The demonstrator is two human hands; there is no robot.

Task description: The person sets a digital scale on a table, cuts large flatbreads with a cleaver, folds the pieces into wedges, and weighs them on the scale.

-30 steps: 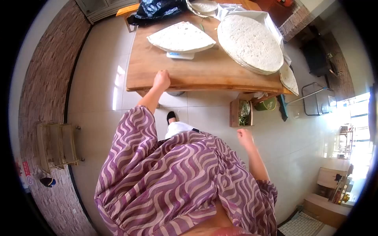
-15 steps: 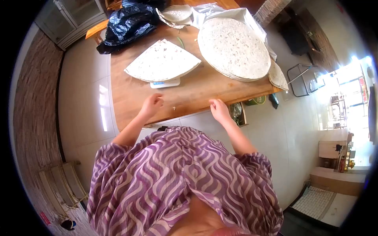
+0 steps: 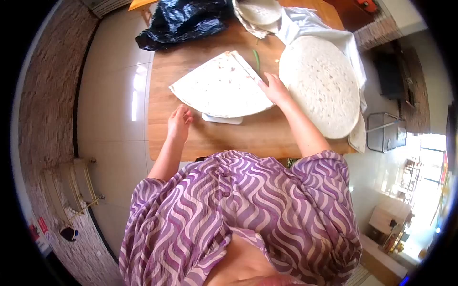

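A flatbread folded into a wedge (image 3: 217, 88) rests on a small white kitchen scale (image 3: 222, 119), of which only the front edge shows. My right hand (image 3: 275, 89) is at the wedge's right edge, thumb over the bread and fingers along its side. Beside the lower left edge is my left hand (image 3: 179, 123), its fingers loosely bent and apart, with nothing in them. To the right, near my right forearm, lies a stack of large round flatbreads (image 3: 322, 88).
The wooden table (image 3: 229, 140) also bears a black plastic bag (image 3: 186, 21), smaller flatbreads (image 3: 259, 12) and a white cloth (image 3: 305, 24) at the back. A green strip (image 3: 256, 61) lies behind the wedge. A metal-framed chair (image 3: 385, 131) stands off to the right.
My right hand has moved from the table's front edge up to the wedge's right side. My left hand has come closer to its lower left edge. The view has shifted.
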